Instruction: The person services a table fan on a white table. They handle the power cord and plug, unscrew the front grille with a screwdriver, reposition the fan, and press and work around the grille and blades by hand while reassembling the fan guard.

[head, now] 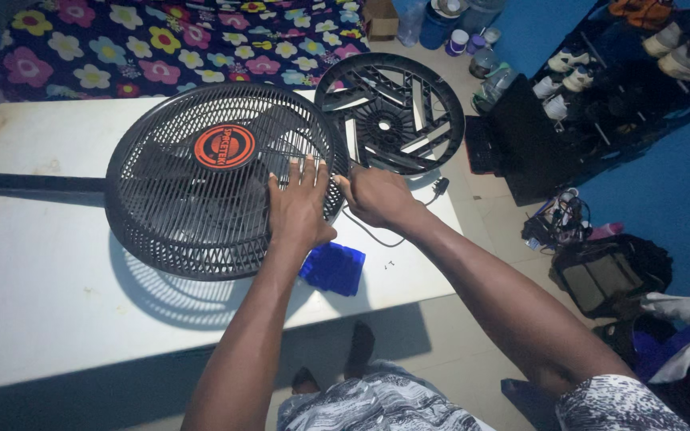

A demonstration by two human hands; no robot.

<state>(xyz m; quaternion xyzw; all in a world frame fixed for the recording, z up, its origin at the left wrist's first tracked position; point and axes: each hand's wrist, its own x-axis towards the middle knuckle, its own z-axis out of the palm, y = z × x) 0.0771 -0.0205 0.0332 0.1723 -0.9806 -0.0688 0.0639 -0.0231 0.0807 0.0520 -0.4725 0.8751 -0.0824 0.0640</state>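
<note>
A black fan head with a front grille (201,183) and a round red centre badge (224,146) lies on a white table (49,271), its pole (33,183) running off to the left. My left hand (299,209) rests flat on the grille's right side, fingers spread. My right hand (377,195) is curled at the grille's right rim, gripping its edge. A black cord (377,235) trails from under that hand. A blue cloth (333,267) lies on the table just below my hands.
A second round black fan part (390,113) leans at the table's far right corner. A flowered cloth (161,48) covers the bed behind. Bottles and jars (465,32), a black shoe rack (616,96) and bags (608,271) crowd the floor at right.
</note>
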